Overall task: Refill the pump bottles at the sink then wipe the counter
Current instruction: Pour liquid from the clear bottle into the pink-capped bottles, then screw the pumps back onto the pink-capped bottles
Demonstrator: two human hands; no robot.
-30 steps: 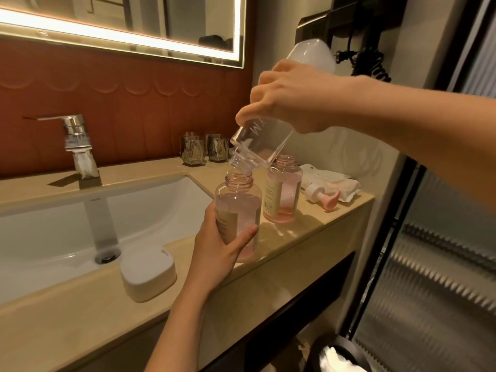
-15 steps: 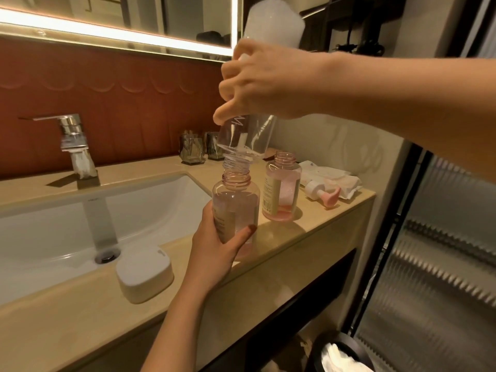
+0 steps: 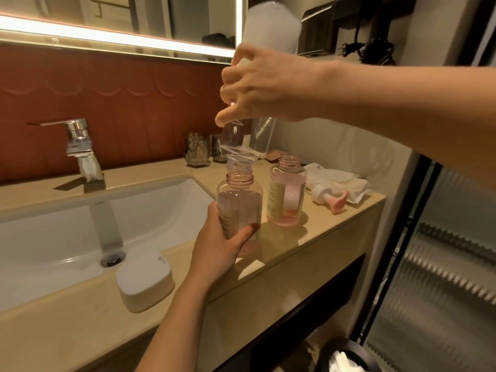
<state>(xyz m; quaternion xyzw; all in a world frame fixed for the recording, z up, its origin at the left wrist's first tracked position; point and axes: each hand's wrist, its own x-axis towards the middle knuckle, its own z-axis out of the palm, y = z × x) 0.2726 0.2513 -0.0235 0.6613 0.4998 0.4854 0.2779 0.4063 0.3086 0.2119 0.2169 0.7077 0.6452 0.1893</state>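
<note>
My right hand (image 3: 263, 89) wraps the inverted refill bottle (image 3: 271, 29), neck down for gravity flow; my left hand (image 3: 217, 248) clasps the pink pump bottle (image 3: 239, 208) on the counter (image 3: 308, 251), steadying it; a second open bottle (image 3: 286, 194) stands at its 3 o'clock.

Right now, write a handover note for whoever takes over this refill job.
Left hand grips the first pump bottle, partly filled.
Right hand holds the refill bottle upended, neck over its mouth.
Second bottle stands open, nearly empty; a pump head lies to its right.
Done: neither fill. Left: finish both, refit pumps, wipe the counter.
</note>
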